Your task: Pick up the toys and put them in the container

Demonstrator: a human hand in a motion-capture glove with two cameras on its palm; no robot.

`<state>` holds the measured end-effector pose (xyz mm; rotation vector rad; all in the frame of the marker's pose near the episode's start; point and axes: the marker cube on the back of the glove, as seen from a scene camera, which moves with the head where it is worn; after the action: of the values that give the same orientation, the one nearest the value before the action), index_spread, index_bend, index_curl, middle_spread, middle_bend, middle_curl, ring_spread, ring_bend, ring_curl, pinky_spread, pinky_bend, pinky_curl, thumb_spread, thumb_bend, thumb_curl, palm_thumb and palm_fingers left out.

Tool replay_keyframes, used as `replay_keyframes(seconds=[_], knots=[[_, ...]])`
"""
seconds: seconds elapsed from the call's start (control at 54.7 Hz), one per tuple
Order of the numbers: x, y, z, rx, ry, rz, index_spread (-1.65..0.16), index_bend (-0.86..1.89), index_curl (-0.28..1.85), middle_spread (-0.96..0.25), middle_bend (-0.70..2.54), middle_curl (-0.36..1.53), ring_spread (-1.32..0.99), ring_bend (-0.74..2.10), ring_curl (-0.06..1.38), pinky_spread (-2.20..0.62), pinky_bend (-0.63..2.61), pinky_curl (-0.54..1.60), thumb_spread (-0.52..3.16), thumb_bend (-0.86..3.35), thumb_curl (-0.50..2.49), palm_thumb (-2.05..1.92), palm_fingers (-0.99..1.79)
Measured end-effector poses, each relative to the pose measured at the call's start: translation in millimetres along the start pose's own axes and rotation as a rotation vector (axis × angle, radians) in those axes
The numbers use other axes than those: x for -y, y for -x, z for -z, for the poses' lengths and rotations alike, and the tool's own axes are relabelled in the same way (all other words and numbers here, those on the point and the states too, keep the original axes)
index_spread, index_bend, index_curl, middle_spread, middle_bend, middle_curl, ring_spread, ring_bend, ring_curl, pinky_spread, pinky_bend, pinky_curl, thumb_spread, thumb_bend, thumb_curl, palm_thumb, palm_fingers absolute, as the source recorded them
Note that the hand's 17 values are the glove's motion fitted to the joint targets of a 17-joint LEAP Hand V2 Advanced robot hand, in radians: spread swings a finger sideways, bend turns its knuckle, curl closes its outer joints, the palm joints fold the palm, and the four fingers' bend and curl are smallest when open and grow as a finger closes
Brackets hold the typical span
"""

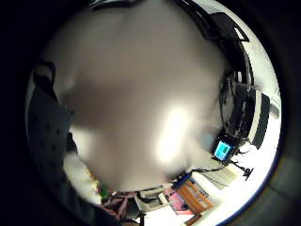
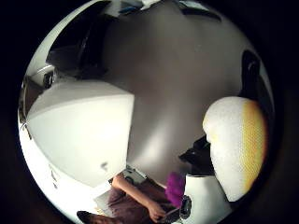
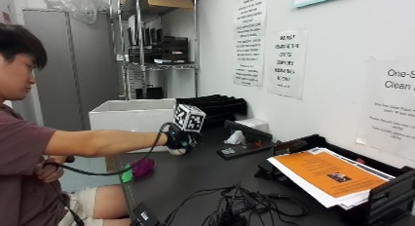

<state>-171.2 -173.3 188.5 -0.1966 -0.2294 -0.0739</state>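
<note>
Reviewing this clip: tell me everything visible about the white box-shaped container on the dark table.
The white rectangular container stands upright at the far end of the dark table, near a metal shelving unit. It has straight, plain walls of a matte white material and an open top with a thin rim; its inside is not visible. In the thumb-side palm view it shows as a large white box. The gloved right hand is in front of its near wall; contact cannot be judged. A purple and green toy lies apart from it.

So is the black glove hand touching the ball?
Touching. In the outside view the gloved right hand wraps over the white-and-yellow ball; in the thumb side palm view the ball sits right against the palm.
</note>
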Motion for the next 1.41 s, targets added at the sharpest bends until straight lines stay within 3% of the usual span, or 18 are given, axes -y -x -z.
replay_keyframes(seconds=[0.018, 0.037, 0.238, 0.53, 0.86, 0.969, 1.006, 1.042, 1.079, 1.097, 1.134, 1.152, 1.262, 1.408], knots=[[-2, 3, 7, -0.003, 0.004, 0.004, -0.33, 0.40, 0.29, -0.32, 0.71, 0.40, -0.38, 1.12, 0.61, -0.35, 1.04, 0.47, 0.98, 0.21, 0.60, 0.64, 1.13], [-4, 7, 15, -0.004, 0.008, 0.009, -0.34, 0.49, 0.33, -0.30, 0.80, 0.44, -0.37, 1.13, 0.62, -0.35, 0.98, 0.45, 0.95, 0.20, 0.61, 0.62, 1.24], [-41, 84, 138, -0.073, -0.044, 0.102, -0.35, 0.78, 0.49, -0.28, 1.05, 0.59, -0.39, 1.23, 0.68, -0.37, 0.99, 0.48, 0.72, 0.15, 0.72, 0.62, 1.15], [-109, 205, 258, -0.187, -0.209, 0.278, -0.33, 0.89, 0.66, -0.23, 1.16, 0.70, -0.38, 1.31, 0.72, -0.38, 1.06, 0.53, 0.52, 0.12, 0.85, 0.62, 1.04], [-146, 362, 264, -0.191, -0.300, 0.565, -0.32, 0.88, 0.81, -0.21, 1.18, 0.77, -0.37, 1.36, 0.74, -0.38, 1.10, 0.56, 0.42, 0.10, 0.97, 0.63, 1.00], [-158, 374, 251, -0.138, -0.244, 0.894, -0.32, 0.86, 0.85, -0.21, 1.16, 0.79, -0.37, 1.37, 0.74, -0.38, 1.12, 0.57, 0.41, 0.09, 1.01, 0.63, 0.97], [-154, 367, 245, -0.229, -0.191, 0.778, -0.32, 0.84, 0.86, -0.22, 1.15, 0.79, -0.37, 1.38, 0.74, -0.38, 1.14, 0.58, 0.41, 0.08, 1.01, 0.63, 0.94], [-149, 361, 241, -0.264, -0.165, 0.593, -0.32, 0.79, 0.87, -0.23, 1.12, 0.79, -0.37, 1.37, 0.74, -0.38, 1.16, 0.58, 0.42, 0.07, 1.01, 0.62, 0.88], [-146, 358, 237, -0.280, -0.128, 0.505, -0.31, 0.61, 0.85, -0.24, 1.01, 0.76, -0.36, 1.39, 0.74, -0.38, 1.24, 0.60, 0.48, 0.04, 1.00, 0.59, 0.66], [-146, 358, 235, -0.282, -0.112, 0.497, -0.30, 0.47, 0.82, -0.25, 0.89, 0.72, -0.36, 1.40, 0.74, -0.37, 1.24, 0.59, 0.61, 0.00, 0.97, 0.52, 0.41], [-144, 360, 233, -0.254, -0.111, 0.517, -0.28, 0.25, 0.80, -0.18, 0.54, 0.65, -0.28, 1.23, 0.74, -0.27, 1.35, 0.68, 0.75, -0.11, 0.87, 0.31, -0.53], [-143, 362, 233, -0.226, -0.125, 0.535, -0.28, 0.17, 0.75, -0.14, 0.46, 0.61, -0.24, 1.12, 0.71, -0.23, 1.37, 0.66, 0.78, -0.14, 0.84, 0.22, -0.65], [-141, 364, 237, -0.127, -0.181, 0.612, -0.27, 0.00, 0.47, -0.03, 0.15, 0.46, -0.10, 0.64, 0.51, -0.08, 1.30, 0.55, 0.93, -0.09, 0.70, 0.04, -0.62], [-137, 355, 241, -0.100, -0.217, 0.561, -0.25, -0.01, 0.32, 0.03, 0.07, 0.36, 0.00, 0.42, 0.40, 0.02, 1.17, 0.48, 1.03, -0.06, 0.58, -0.04, -0.54]])
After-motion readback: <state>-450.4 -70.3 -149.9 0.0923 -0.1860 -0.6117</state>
